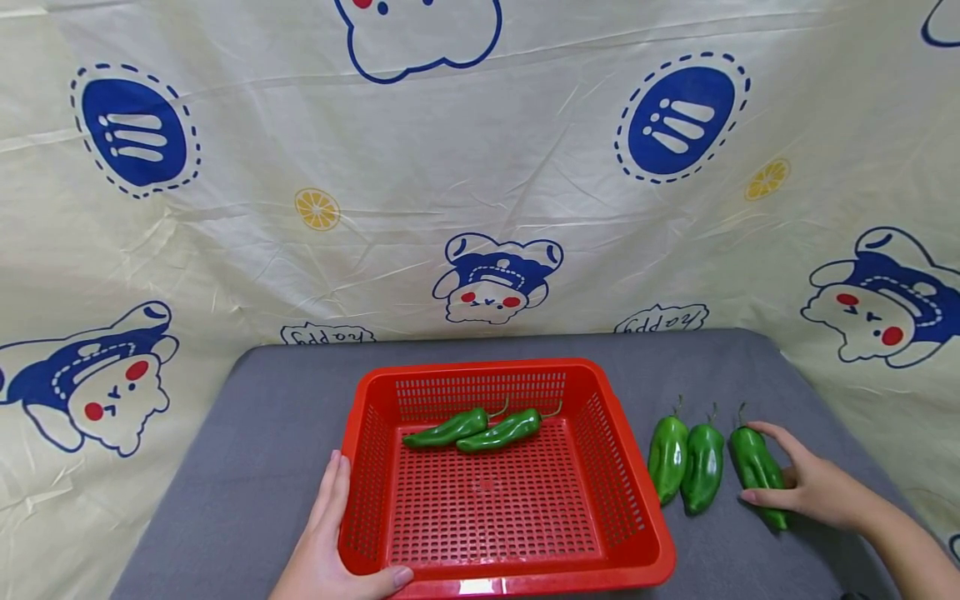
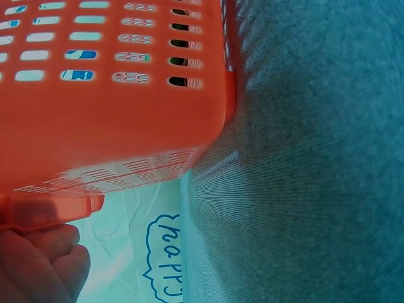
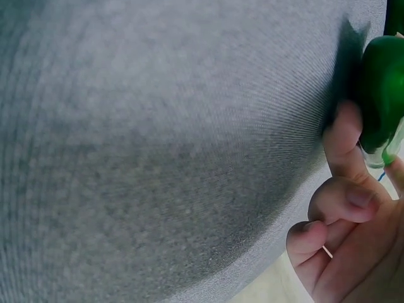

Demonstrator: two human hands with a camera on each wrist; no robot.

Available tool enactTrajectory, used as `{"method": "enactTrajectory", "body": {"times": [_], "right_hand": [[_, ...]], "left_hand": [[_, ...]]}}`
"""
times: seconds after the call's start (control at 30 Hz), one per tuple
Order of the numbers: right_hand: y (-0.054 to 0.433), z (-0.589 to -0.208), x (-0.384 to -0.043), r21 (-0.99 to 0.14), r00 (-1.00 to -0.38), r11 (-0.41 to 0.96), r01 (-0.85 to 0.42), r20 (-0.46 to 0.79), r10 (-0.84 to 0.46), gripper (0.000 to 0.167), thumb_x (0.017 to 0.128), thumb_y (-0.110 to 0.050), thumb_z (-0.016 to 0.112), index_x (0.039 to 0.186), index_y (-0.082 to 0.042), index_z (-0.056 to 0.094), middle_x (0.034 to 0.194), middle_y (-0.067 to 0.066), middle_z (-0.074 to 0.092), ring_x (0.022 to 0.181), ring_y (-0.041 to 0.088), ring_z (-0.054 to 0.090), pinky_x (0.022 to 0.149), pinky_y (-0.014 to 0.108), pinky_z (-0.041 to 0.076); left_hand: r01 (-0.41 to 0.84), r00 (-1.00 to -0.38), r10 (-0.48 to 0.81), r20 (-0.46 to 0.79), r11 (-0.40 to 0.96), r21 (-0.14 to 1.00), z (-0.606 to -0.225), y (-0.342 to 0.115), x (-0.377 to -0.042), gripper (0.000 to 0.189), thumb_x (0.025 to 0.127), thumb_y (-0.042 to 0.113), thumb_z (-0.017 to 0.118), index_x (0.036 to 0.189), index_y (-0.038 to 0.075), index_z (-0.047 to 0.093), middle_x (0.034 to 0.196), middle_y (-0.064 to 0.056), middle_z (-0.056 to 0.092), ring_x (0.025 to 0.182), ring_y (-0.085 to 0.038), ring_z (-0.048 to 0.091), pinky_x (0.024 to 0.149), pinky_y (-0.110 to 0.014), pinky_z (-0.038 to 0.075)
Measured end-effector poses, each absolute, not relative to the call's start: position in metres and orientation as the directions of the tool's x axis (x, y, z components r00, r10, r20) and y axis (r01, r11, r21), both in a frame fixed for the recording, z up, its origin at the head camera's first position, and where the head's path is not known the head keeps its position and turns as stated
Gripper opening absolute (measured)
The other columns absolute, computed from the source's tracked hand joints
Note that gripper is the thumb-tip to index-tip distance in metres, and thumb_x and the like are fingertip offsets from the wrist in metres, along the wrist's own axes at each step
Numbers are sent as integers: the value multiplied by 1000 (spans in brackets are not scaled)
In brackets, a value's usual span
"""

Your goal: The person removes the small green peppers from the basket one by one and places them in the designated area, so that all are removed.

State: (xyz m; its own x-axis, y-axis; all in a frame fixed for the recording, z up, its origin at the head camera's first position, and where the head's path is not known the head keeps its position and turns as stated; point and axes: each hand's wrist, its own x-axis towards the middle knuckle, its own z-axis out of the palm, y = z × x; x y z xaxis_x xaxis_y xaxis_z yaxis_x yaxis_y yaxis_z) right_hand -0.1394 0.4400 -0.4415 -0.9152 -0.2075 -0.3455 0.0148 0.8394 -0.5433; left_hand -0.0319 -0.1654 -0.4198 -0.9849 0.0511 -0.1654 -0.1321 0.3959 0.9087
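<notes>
A red plastic basket (image 1: 487, 575) with slotted walls stands on the grey table. Two long green peppers, one on the left (image 1: 450, 428) and one on the right (image 1: 501, 433), lie inside against its far side. My left hand (image 1: 326, 542) holds the basket's near left corner, fingers along the outer wall and thumb on the front rim. Right of the basket, my right hand (image 1: 806, 483) grips a green pepper (image 1: 756, 462) lying on the table, thumb and fingers on its two sides. In the right wrist view that pepper (image 3: 382, 88) shows only partly, beside the curled fingers.
Between the basket and my right hand lie two more green peppers (image 1: 667, 458) (image 1: 702, 471), side by side with stems pointing away. Grey cloth covers the table (image 1: 247, 467). A pale printed curtain (image 1: 480, 167) hangs behind the table and along both sides.
</notes>
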Motion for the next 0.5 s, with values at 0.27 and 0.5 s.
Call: {"method": "enactTrajectory", "body": {"times": [0.27,0.5], "right_hand": [[441,-438,-145,-408,-917,911,64,-384,-107,104,90,-52,67,153,0,3,74,4,66,69,18,58,61,31,44],[432,-422,-149,-343,-943,935,87,-332,-34,107,89,-61,62,153,3,5,66,0,60,61,17,53,55,30,37]], "left_hand": [[-132,-984,56,-167,393,910,-421,-166,-33,125,70,34,88,160,31,2,167,3,-7,144,-39,12,88,-48,59],[-155,-980,54,-189,382,911,-421,-167,-33,125,70,34,88,160,31,1,167,2,-8,144,-40,12,87,-51,59]]}}
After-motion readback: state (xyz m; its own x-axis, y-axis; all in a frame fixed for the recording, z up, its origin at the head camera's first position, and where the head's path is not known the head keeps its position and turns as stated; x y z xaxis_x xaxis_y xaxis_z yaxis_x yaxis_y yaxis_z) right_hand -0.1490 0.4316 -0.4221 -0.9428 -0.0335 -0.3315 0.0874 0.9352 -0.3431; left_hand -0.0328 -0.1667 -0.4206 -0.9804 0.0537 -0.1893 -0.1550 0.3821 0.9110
